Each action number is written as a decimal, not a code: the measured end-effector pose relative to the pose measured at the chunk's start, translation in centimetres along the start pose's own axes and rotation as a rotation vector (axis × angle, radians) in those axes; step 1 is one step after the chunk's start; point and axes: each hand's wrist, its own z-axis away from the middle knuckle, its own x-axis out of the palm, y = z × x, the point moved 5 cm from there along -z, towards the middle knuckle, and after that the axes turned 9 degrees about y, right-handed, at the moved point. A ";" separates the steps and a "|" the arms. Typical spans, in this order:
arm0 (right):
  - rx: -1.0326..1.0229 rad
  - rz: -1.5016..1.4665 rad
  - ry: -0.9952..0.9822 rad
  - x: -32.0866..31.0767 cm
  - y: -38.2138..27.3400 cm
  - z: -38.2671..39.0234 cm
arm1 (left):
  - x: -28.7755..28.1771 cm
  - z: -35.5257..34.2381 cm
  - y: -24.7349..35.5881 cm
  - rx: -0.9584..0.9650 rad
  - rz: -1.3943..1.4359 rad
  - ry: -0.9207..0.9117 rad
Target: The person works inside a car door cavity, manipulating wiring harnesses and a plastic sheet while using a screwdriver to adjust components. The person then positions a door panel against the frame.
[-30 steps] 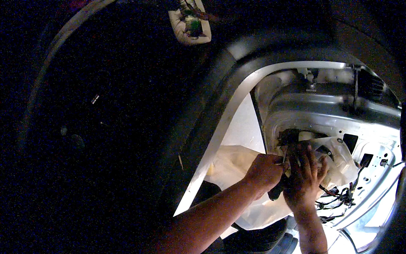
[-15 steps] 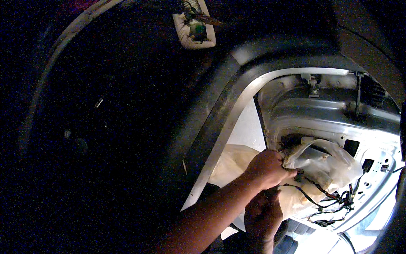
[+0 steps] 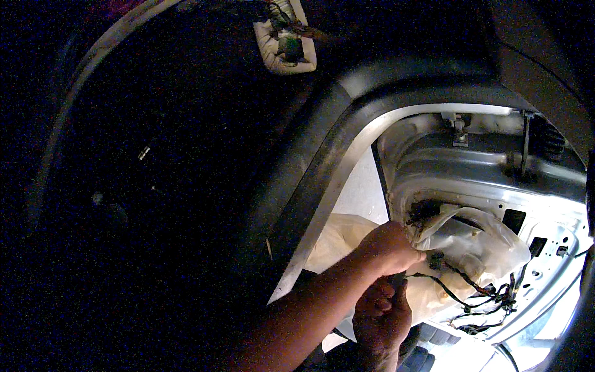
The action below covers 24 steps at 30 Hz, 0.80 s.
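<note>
Head view: plastic sheet (image 3: 499,251) against metal door panel (image 3: 471,162); long axis roughly left-right, looped upper edge arching rightward. Translucent, cream-white, crumpled. Left hand (image 3: 392,249) curled at its gathered edge; right hand (image 3: 381,315) curled below. Cannot tell what either pinches.

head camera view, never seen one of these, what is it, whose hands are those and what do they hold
There is no machine here: just a person's bare hands, seen by a wide camera worn on the head, so straight edges bend. The left hand is closed beside the edge of a cloudy plastic sheet; the right hand is just below it, fingers curled. What either grips is too dark to tell. To the right are dark wires and a metal panel with cut-out holes.
</note>
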 end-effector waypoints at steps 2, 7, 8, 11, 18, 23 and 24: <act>0.090 -0.135 -0.039 -0.3 0.1 -0.2 | -0.5 0.1 0.1 -0.143 0.057 -0.160; -0.065 0.179 -0.013 0.1 0.8 -0.2 | -0.8 0.2 -0.1 -0.054 -0.035 -0.164; -0.084 0.264 0.011 0.3 1.1 -0.1 | -1.3 0.4 0.0 -0.044 -0.041 -0.121; -0.043 0.235 0.017 0.2 2.0 0.0 | -2.1 1.0 0.2 -0.074 -0.152 -0.041; 0.129 -0.167 -0.231 0.0 1.6 0.1 | -1.2 0.1 0.5 -0.151 -0.009 -0.231; -0.210 0.254 0.061 0.0 1.3 -0.4 | -1.3 0.6 -0.1 -0.128 -0.046 -0.140; -0.213 0.249 0.128 0.1 1.3 -0.4 | -1.3 0.7 -0.5 -0.184 -0.033 -0.093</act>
